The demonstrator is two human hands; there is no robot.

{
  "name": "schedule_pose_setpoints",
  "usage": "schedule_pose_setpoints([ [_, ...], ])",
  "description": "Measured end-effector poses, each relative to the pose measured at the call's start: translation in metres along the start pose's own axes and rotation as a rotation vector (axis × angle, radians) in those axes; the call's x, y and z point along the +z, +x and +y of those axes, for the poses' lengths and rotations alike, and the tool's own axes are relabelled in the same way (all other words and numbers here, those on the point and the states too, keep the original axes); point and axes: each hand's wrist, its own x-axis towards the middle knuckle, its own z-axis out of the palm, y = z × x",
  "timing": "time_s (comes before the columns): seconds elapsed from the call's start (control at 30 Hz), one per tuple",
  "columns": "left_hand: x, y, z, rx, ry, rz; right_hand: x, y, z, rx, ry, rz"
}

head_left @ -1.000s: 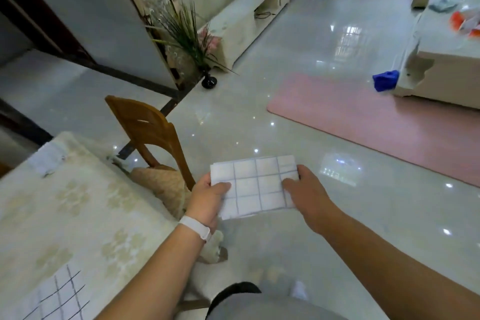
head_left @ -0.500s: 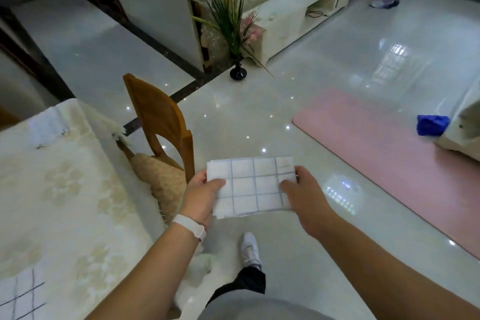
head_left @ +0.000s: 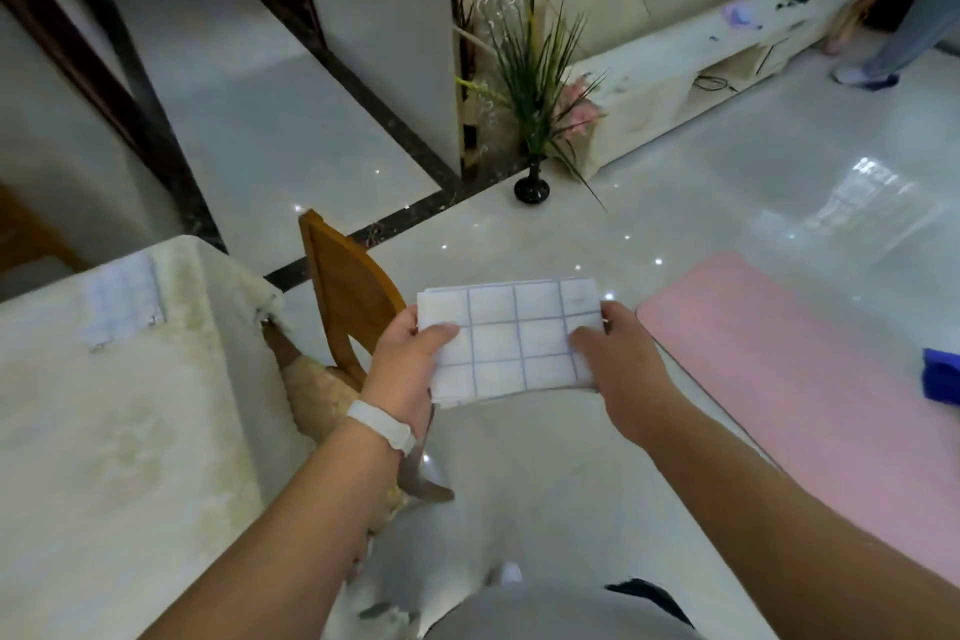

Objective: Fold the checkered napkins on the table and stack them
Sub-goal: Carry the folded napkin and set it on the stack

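A checkered napkin (head_left: 511, 340), folded down to a small rectangle with several layers showing at its edges, is held in the air at the centre of the frame, above the glossy floor and apart from the table (head_left: 104, 457) at the left. Its left edge is pinched by the left hand (head_left: 405, 369), thumb laid on top and fingers curled beneath. Its right edge is gripped the same way by the right hand (head_left: 618, 364). A wooden chair (head_left: 348, 291) is seen between the table and the napkin.

The folding of this piece is judged to be finished, or nearly so. What is left for it is to be carried over to the table and laid down. A pale folded cloth (head_left: 122, 301) is seen near the table's far corner, at the left of the frame. It may be the stack already begun, but it is too blurred for that to be told. No unfolded napkins are shown on the visible part of the table, so how many are left cannot be judged
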Motion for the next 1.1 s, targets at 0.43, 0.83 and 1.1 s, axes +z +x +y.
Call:
schedule_pose_setpoints([
  [0.43,-0.007,0.089,0.049,0.078,0.094,0.223,0.065,0.124,-0.038,0.027,-0.064,-0.245],
  [0.83,0.047,0.230,0.116,0.040,-0.061,0.457,0.109,0.310,-0.111,0.031,-0.174,-0.454],
  [1.1,0.061,0.290,0.166,0.090,-0.124,0.580,0.150,0.382,-0.170,-0.008,-0.149,-0.581],
])
